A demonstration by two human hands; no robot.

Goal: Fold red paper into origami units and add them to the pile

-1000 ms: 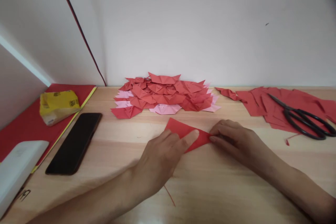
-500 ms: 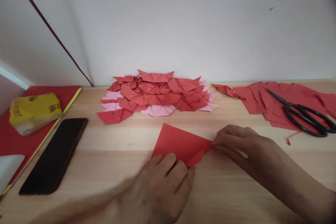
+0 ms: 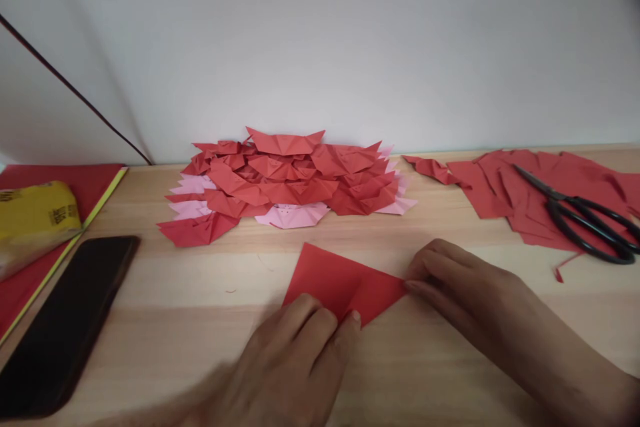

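Observation:
A folded piece of red paper lies on the wooden table between my hands, one corner pointing up and one to the right. My left hand presses on its lower left part, fingers curled and the thumb on the lower edge. The paper's right corner is pinched between thumb and fingers of my right hand. Behind the paper, a layered pile of folded red and pink paper shapes rests near the wall.
Black-handled scissors lie on red paper pieces at the right, near a thin red scrap. On the left are a dark phone, a yellow packet and a red sheet with a yellow edge.
My left hand has shifted slightly left and its thumb now shows on the paper. The lower right flap lies flatter. The view has turned a little to the right.

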